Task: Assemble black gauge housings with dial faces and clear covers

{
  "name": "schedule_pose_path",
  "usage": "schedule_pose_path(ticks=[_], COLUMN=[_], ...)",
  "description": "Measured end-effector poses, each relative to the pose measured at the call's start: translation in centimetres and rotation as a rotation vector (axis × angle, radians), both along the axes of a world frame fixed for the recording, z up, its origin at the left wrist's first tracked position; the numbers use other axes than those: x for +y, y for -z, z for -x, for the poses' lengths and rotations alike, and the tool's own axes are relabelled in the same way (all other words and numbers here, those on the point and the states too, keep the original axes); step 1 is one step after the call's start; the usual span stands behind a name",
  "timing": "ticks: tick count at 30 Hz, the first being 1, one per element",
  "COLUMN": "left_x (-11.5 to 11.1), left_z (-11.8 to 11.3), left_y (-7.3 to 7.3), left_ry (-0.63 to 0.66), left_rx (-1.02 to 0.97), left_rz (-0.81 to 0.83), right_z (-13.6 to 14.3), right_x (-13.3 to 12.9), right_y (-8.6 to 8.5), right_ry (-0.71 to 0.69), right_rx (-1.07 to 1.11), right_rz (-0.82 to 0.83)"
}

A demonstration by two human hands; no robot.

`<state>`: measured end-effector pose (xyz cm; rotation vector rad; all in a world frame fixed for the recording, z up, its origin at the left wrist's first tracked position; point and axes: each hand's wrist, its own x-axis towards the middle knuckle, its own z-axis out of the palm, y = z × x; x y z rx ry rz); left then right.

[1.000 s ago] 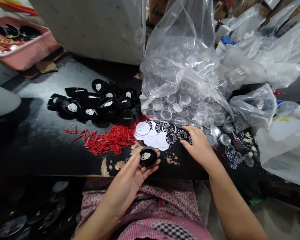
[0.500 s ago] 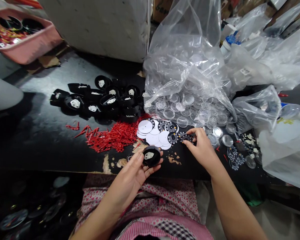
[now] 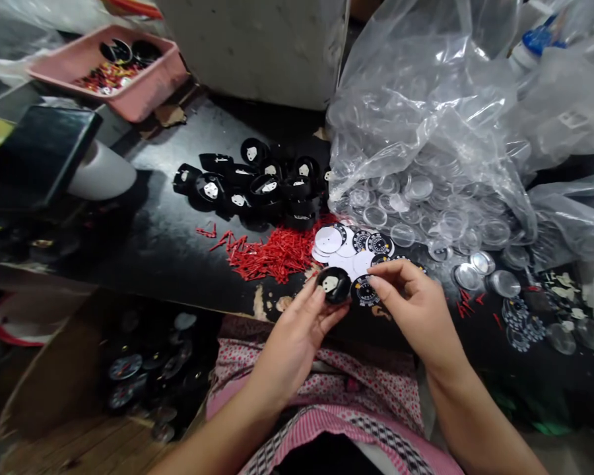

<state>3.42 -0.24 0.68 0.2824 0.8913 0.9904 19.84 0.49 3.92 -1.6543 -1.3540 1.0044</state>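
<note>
One black cup-shaped housing (image 3: 334, 285) sits in the left hand (image 3: 301, 323), above the front edge of the bench. Fingers curl round its underside, thumb on the near rim; grip closed on the part. Its open side faces up and shows a small white piece inside.

Right hand (image 3: 416, 307): thumb and forefinger pinched together at the edge of one black printed dial (image 3: 363, 291), remaining fingers bent. The dial is just right of the housing, with a narrow gap between them.

Directly behind the hands: overlapping white discs (image 3: 328, 239), with several more printed dials (image 3: 379, 243) among them, face up. Left of these, a loose heap of red pointers (image 3: 272, 256). Behind the heap, a cluster of similar black housings (image 3: 264, 188), lying at mixed angles, many showing a white insert.

Behind and right: a large clear plastic bag (image 3: 426, 112), its mouth spilling round transparent covers (image 3: 418, 187). Further right, a second group of dials (image 3: 517, 322) lies near small pale parts (image 3: 563, 287).

Far left on the black bench (image 3: 168, 257): a pink tray (image 3: 151, 92) of mixed coloured pieces. Below bench level, left, round gauges (image 3: 125, 367) lie in shadow; details unclear.
</note>
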Motion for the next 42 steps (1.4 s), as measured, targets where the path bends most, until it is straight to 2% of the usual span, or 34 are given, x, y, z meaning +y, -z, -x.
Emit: schedule_pose_path(ticks=[5, 12, 19, 24, 29, 31, 33, 35, 39, 42], left_x=[-0.9, -1.1, -0.9, -0.7, -0.5, -0.4, -0.2, -0.2, -0.2, -0.5], left_z=[-0.5, 0.0, 0.2, 0.0, 0.0, 0.1, 0.0, -0.1, -0.4, -0.4], left_y=[0.3, 0.8, 0.1, 0.3, 0.7, 0.6, 0.5, 0.4, 0.3, 0.5], left_ry=[0.047, 0.109, 0.145, 0.164, 0.217, 0.199, 0.166, 0.135, 0.101, 0.128], left_rx=[0.054, 0.148, 0.302, 0.337, 0.412, 0.377, 0.343, 0.358, 0.445, 0.48], left_rz=[-0.095, -0.163, -0.209, -0.27, -0.284, -0.247, -0.231, -0.262, -0.304, -0.319], right_z=[2.1, 1.7, 1.3, 1.2, 1.1, 1.0, 1.2, 1.5, 2.3, 2.6], right_x=[0.0, 0.0, 0.1, 0.0, -0.5, -0.9, -1.2, -1.5, -1.7, -1.6], right_y=[-0.4, 0.4, 0.6, 1.1, 0.6, 0.0, -0.5, -0.6, -0.3, -0.1], right_ry=[-0.068, -0.039, -0.052, -0.093, -0.208, -0.261, -0.265, -0.249, -0.221, -0.175], right_rx=[-0.101, 0.047, 0.148, -0.032, -0.052, -0.156, -0.271, -0.341, -0.37, -0.348], right_rz=[-0.077, 0.051, 0.188, 0.128, 0.092, -0.022, -0.17, -0.236, -0.164, -0.131])
